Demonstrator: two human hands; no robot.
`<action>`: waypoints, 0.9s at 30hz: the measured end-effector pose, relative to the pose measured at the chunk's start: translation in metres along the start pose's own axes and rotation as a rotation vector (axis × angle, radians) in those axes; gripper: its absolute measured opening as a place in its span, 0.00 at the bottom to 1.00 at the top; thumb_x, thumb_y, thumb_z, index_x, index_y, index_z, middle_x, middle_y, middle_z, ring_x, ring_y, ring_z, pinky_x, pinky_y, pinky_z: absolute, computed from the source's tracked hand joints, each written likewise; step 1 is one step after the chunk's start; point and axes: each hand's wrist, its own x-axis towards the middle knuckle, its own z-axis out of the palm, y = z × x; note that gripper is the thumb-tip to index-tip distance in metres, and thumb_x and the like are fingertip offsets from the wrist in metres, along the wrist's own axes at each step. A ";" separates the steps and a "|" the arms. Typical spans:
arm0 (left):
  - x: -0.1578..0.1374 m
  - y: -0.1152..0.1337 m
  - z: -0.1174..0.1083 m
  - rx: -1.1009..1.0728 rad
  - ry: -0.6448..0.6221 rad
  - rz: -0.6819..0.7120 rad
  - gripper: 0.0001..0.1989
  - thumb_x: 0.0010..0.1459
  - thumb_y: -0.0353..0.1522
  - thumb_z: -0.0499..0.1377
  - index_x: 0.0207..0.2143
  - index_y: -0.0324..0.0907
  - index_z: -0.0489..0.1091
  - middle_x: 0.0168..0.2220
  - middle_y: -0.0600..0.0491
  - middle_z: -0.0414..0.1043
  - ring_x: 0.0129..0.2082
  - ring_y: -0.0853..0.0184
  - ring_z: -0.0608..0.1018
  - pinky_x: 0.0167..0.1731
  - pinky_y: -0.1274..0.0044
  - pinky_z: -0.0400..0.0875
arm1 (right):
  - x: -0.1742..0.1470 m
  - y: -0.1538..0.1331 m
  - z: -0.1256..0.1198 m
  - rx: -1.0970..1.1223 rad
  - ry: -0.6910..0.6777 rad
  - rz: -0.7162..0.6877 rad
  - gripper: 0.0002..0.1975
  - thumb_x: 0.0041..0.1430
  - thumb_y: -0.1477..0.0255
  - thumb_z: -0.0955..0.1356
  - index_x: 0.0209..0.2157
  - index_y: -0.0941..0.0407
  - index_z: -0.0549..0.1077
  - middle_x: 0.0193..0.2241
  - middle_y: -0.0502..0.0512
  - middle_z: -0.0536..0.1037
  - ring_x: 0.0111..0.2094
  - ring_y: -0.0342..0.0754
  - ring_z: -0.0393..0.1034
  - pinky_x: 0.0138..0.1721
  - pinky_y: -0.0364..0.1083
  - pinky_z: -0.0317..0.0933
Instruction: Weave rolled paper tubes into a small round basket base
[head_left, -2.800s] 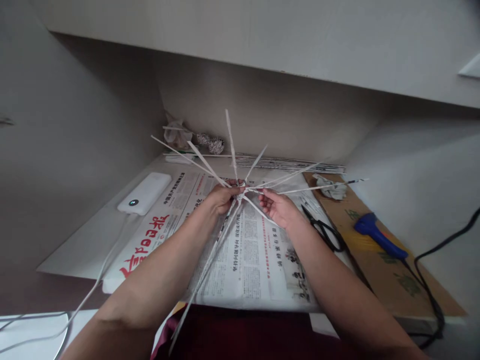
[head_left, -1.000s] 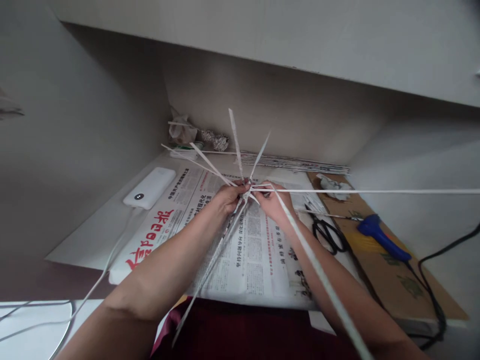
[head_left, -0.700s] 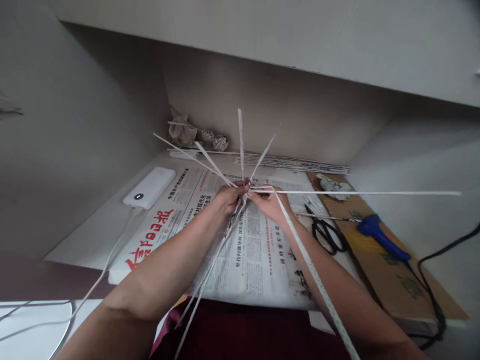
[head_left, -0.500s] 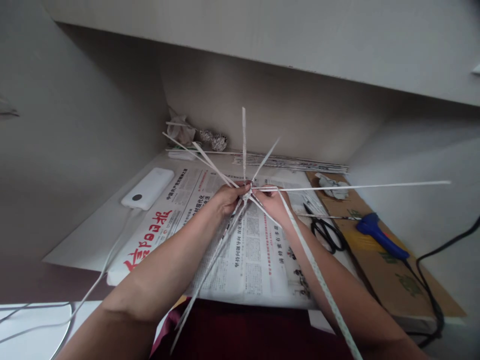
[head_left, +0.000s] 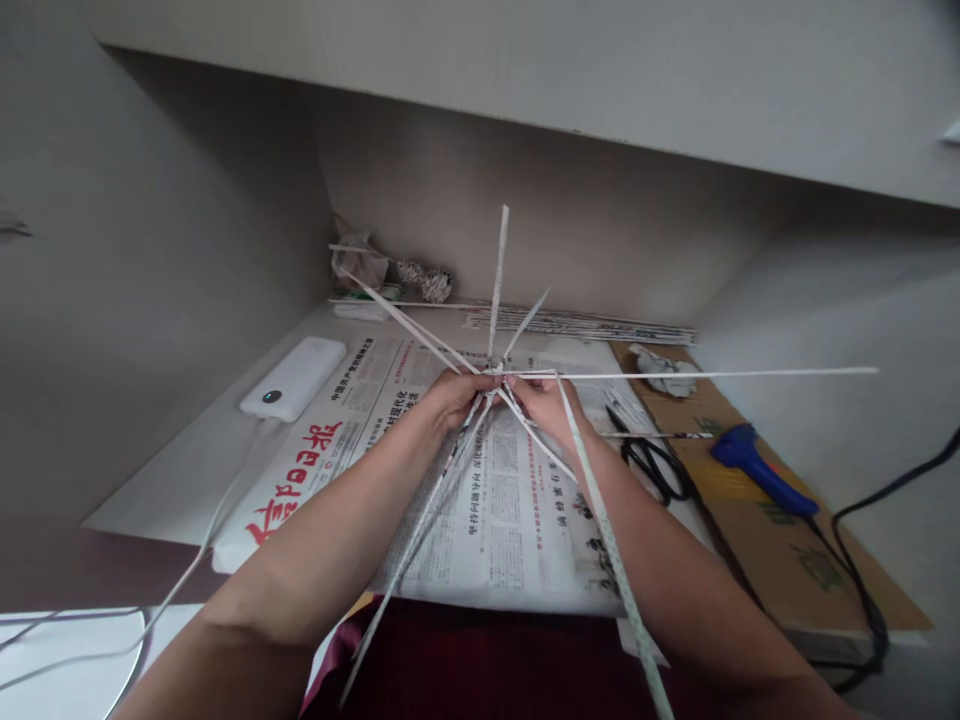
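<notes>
Several long, thin rolled-newspaper strips cross at a small woven hub (head_left: 496,382) and fan out in all directions. My left hand (head_left: 456,396) is closed on the hub from the left, thumb on top. From the right, my right hand (head_left: 541,402) pinches the strips close to the hub. One long paper strip (head_left: 705,374) runs out to the right above that hand. Another strip (head_left: 600,505) bends over the hand and hangs down across my right forearm. An upright strip (head_left: 499,280) points toward the back wall. Fingers partly hide the crossing.
Newspaper (head_left: 495,520) covers the work surface. A white power bank (head_left: 295,378) with a cable lies left. At right are black scissors (head_left: 656,468), a blue glue gun (head_left: 761,470), cardboard (head_left: 780,540) and crumpled paper (head_left: 664,370). A bundle of paper sticks (head_left: 585,326) lies at the back.
The woven strips have turned slightly: the upright one leans further right and the left ones have shifted. The strip hanging over my right forearm has swung left. Both hands keep their hold.
</notes>
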 end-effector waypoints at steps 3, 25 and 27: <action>0.004 0.002 -0.004 0.014 0.068 0.009 0.06 0.47 0.16 0.65 0.23 0.31 0.74 0.22 0.47 0.77 0.20 0.69 0.78 0.23 0.82 0.75 | -0.007 -0.013 -0.009 -0.246 -0.047 -0.040 0.22 0.61 0.56 0.63 0.26 0.56 0.78 0.23 0.54 0.79 0.28 0.48 0.73 0.30 0.43 0.60; 0.005 0.006 -0.005 0.007 0.187 0.047 0.08 0.52 0.16 0.61 0.23 0.30 0.73 0.21 0.48 0.75 0.20 0.68 0.78 0.22 0.80 0.77 | -0.013 -0.013 -0.017 0.325 0.086 0.071 0.25 0.55 0.50 0.68 0.43 0.57 0.77 0.35 0.57 0.81 0.31 0.47 0.75 0.31 0.44 0.68; 0.006 0.005 -0.005 0.019 0.170 0.042 0.07 0.52 0.16 0.61 0.24 0.30 0.73 0.22 0.47 0.76 0.20 0.68 0.78 0.22 0.79 0.77 | -0.015 -0.015 -0.016 0.299 0.075 0.036 0.23 0.54 0.54 0.70 0.42 0.57 0.78 0.34 0.57 0.82 0.32 0.48 0.76 0.33 0.44 0.68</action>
